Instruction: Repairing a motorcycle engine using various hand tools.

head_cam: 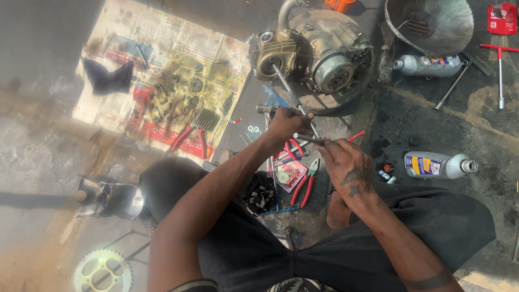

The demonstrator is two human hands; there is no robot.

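The left hand (pixel 286 125) has its fingers curled shut around a long thin metal rod (pixel 294 100) that slants up to the grey motorcycle engine (pixel 316 54) on the floor; the right hand (pixel 346 165) pinches a short silver tube (pixel 308 138) between closed fingers, just beside the rod; red-handled pliers (pixel 305 184) lie below.

Sprocket (pixel 102 272), oil bottle (pixel 439 165) (lying flat).
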